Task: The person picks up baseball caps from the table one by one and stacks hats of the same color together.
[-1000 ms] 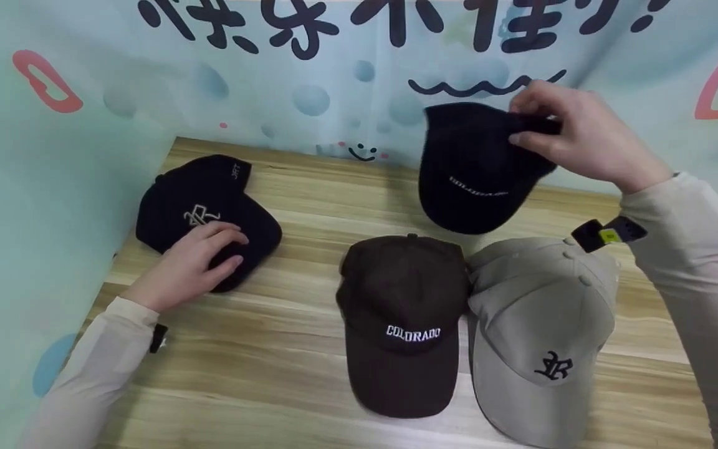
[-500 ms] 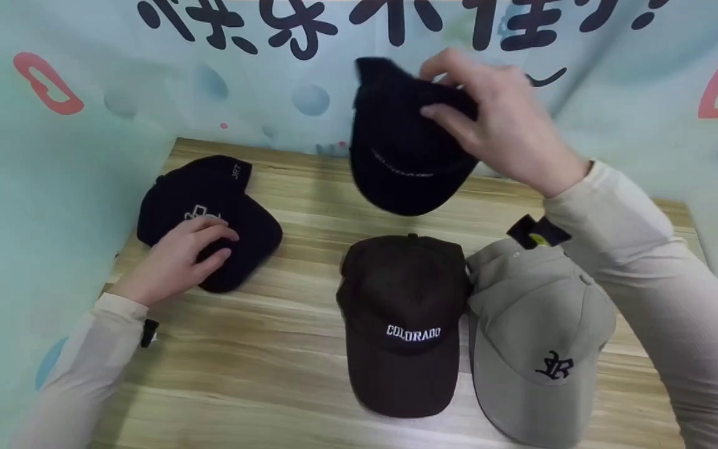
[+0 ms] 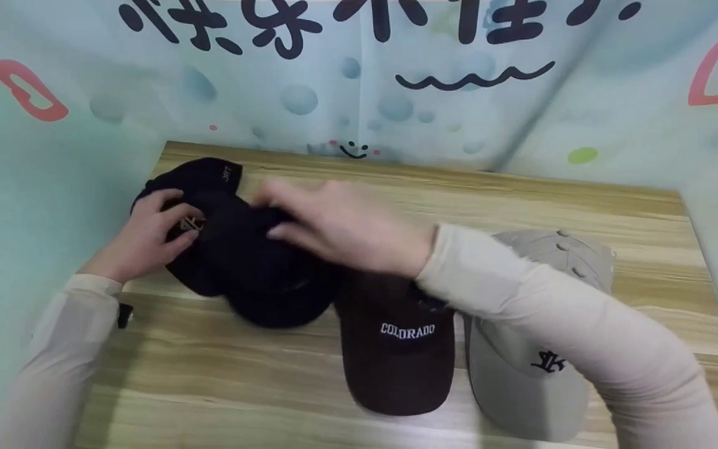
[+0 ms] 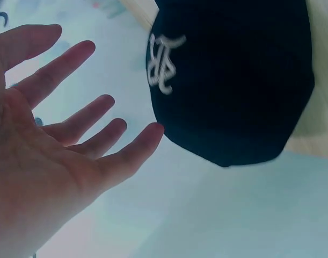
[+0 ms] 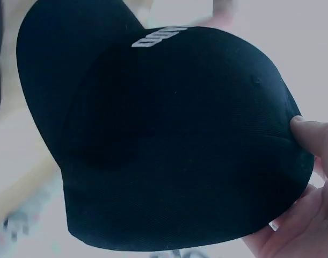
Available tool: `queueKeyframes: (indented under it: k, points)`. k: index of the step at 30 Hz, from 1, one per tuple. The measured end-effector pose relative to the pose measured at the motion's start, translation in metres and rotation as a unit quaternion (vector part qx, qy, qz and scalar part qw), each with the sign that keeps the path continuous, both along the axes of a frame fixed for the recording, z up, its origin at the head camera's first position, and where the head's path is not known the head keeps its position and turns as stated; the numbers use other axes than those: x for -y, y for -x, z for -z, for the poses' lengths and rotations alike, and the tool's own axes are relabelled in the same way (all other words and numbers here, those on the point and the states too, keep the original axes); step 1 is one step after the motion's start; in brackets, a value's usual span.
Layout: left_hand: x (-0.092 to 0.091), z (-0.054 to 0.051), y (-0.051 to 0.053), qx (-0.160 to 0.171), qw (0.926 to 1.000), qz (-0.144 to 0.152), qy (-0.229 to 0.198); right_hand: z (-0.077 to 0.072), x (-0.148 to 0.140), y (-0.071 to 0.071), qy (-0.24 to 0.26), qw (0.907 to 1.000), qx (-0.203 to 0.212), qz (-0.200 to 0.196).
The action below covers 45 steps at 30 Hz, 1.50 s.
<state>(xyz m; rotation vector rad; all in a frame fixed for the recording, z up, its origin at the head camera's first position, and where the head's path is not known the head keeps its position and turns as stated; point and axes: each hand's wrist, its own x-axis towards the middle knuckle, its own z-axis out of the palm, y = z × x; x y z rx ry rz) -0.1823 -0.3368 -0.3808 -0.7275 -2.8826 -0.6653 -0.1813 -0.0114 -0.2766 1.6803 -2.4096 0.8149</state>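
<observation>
My right hand (image 3: 353, 227) pinches a black cap (image 3: 281, 302) by the back of its crown. White lettering shows on that cap (image 5: 174, 107) in the right wrist view, partly cut off by the curve. It overlaps the front of a second dark cap (image 3: 200, 178), which lies at the left with a stitched emblem and small side letters. Over this cap's crown hovers my left hand (image 3: 141, 237), fingers spread and loosely bent. In the left wrist view the left hand (image 4: 62, 134) holds nothing, one fingertip appearing at the edge of the emblem cap (image 4: 233, 86).
A brown cap (image 3: 396, 374) lettered COLORADO lies at the middle of the wooden table (image 3: 240, 386). Beside it on the right lies a beige cap (image 3: 521, 399), partly covered by my right sleeve (image 3: 558, 305). A printed cloth (image 3: 222, 93) hangs behind the table.
My right hand has carried the black cap left and down, from above the back of the table onto the emblem cap. My left hand has shifted left, off the brim and toward the crown.
</observation>
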Motion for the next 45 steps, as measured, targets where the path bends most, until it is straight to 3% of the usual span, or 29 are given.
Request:
queueKeyframes:
  k: [4,6,9,13,18,21,27,30,34,36,41,45]
  points:
    - [0.015,0.000,0.011,0.032,0.9987,-0.025,0.031,0.021,0.026,-0.014,-0.025,0.9957,0.070,-0.056]
    - [0.022,0.001,0.016,0.058,0.9960,-0.042,0.054,0.033,0.037,-0.016,-0.045,0.9919,0.100,-0.064]
    - [0.031,0.005,0.024,0.090,0.9922,-0.057,0.064,0.053,0.048,-0.013,-0.063,0.9847,0.152,-0.058]
    - [0.040,0.011,0.034,0.110,0.9912,-0.062,0.040,0.071,0.055,0.000,-0.072,0.9788,0.191,-0.019]
    - [0.048,0.015,0.045,0.112,0.9899,-0.079,0.036,0.080,0.060,0.016,-0.122,0.9691,0.206,0.059]
    - [0.052,0.018,0.051,0.130,0.9869,-0.092,0.029,0.081,0.061,0.020,-0.154,0.9635,0.197,0.096]
    - [0.062,0.021,0.061,0.201,0.9692,-0.143,-0.002,0.073,0.051,0.020,-0.185,0.9563,0.199,0.110]
    - [0.065,0.021,0.067,0.239,0.9557,-0.172,-0.009,0.066,0.039,0.018,-0.193,0.9591,0.179,0.104]
    - [0.066,0.020,0.075,0.295,0.9362,-0.189,-0.033,0.058,0.023,0.009,-0.200,0.9660,0.133,0.096]
    - [0.066,0.019,0.078,0.302,0.9322,-0.194,-0.047,0.056,0.014,0.003,-0.196,0.9702,0.110,0.091]
    - [0.069,0.018,0.078,0.266,0.9374,-0.216,-0.063,0.052,-0.004,-0.024,-0.190,0.9785,0.024,0.077]
    - [0.069,0.012,0.080,0.230,0.9430,-0.227,-0.078,0.052,-0.016,-0.048,-0.197,0.9781,-0.044,0.051]
